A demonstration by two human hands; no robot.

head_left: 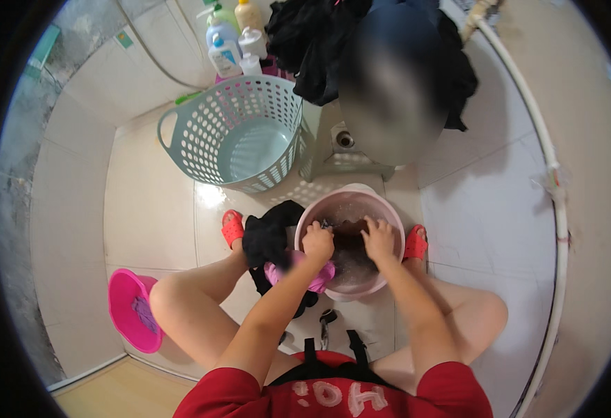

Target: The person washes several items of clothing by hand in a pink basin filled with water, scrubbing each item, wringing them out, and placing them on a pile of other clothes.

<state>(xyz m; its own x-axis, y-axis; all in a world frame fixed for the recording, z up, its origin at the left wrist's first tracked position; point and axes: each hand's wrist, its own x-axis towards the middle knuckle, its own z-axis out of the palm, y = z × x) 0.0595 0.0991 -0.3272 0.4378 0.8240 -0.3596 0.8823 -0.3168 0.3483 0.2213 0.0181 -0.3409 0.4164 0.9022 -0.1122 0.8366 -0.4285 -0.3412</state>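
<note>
Between my knees a pale pink basin (399,216) holds cloudy water and a dark wet cloth (351,228), partly sunk. My left hand (318,241) is over the basin's left side, its fingers curled on the dark cloth. Across from it my right hand (379,239) bends its fingers down onto the cloth's right part; the fingertips are partly hidden. Against the basin's left side lie a black garment (267,240) and a bright pink cloth (321,277), which my left forearm partly covers.
A grey-green laundry basket (253,150) stands beyond the basin, beside a stool (351,164) with dark clothes (312,42) above. Pump bottles (224,56) stand behind. A hot-pink tub (128,306) holds purple cloth at left. A white pipe (539,125) runs along the right wall.
</note>
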